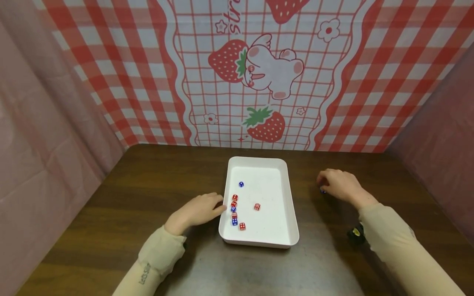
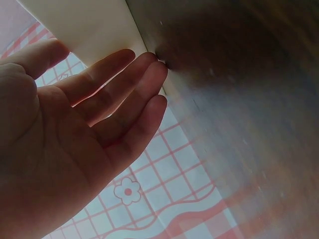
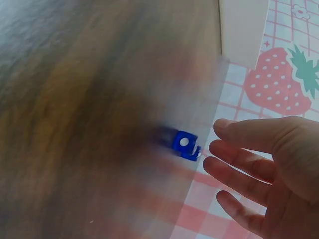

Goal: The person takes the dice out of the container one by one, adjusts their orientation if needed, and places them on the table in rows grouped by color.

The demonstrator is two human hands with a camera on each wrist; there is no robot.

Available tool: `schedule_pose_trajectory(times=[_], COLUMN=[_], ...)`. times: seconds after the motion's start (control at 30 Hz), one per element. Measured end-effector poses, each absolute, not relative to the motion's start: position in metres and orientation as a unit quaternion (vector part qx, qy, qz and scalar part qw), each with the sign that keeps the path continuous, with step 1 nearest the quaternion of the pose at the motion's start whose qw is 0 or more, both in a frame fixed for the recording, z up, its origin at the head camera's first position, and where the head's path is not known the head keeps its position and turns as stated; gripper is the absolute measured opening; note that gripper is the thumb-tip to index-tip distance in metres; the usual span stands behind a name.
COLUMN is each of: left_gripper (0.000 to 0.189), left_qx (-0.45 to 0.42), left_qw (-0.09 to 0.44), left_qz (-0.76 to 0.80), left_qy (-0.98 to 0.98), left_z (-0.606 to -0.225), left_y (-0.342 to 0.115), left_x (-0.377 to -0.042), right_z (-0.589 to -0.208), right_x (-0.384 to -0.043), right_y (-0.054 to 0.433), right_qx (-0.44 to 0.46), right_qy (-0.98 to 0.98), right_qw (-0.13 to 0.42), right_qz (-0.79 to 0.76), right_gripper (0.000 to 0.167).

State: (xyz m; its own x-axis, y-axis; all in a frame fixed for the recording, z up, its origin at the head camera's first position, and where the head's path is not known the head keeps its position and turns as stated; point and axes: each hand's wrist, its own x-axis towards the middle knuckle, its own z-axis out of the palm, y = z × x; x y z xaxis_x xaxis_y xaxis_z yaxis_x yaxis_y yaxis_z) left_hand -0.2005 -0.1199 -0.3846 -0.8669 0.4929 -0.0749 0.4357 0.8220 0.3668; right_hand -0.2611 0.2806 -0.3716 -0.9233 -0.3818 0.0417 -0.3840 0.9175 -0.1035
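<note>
A white tray (image 1: 292,205) stands mid-table with several red dice and three blue dice in it. Most of them, like the red die (image 1: 235,197), line the tray's left side, and another red die (image 1: 257,206) lies nearer the middle. My left hand (image 1: 198,209) rests at the tray's left wall (image 2: 99,27), fingers extended and holding nothing. Right of the tray, my right hand (image 1: 340,183) hovers low over the table. In the right wrist view, a blue die (image 3: 185,142) lies just off its fingertips (image 3: 223,125), with what looks like a second blue die (image 3: 192,155) against it.
The dark wooden table (image 1: 166,172) runs back to a hanging cloth (image 1: 266,74) with strawberries and red checks. Pink curtains (image 1: 48,135) close off both sides. A small black object with a yellow mark (image 1: 356,233) is at the right sleeve.
</note>
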Motion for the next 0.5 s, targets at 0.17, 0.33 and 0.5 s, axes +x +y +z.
schedule_pose_trajectory(times=[0.17, 0.33, 0.5], left_gripper=[0.022, 0.024, 0.023], left_qx=[0.244, 0.241, 0.238], left_qw=[0.085, 0.085, 0.083], left_qz=[0.173, 0.171, 0.171], left_qy=[0.950, 0.952, 0.953], left_z=[-0.385, -0.384, -0.384], left_y=[-0.120, -0.119, -0.119], left_x=[-0.200, -0.200, -0.200], right_z=[-0.368, -0.364, -0.360], right_x=[-0.263, -0.262, -0.262], right_y=[0.275, 0.267, 0.255], right_qx=[0.199, 0.204, 0.223], right_qy=[-0.979, -0.978, -0.974], right_qw=[0.007, 0.014, 0.023], right_qz=[0.052, 0.050, 0.044], right_gripper=[0.013, 0.014, 0.015])
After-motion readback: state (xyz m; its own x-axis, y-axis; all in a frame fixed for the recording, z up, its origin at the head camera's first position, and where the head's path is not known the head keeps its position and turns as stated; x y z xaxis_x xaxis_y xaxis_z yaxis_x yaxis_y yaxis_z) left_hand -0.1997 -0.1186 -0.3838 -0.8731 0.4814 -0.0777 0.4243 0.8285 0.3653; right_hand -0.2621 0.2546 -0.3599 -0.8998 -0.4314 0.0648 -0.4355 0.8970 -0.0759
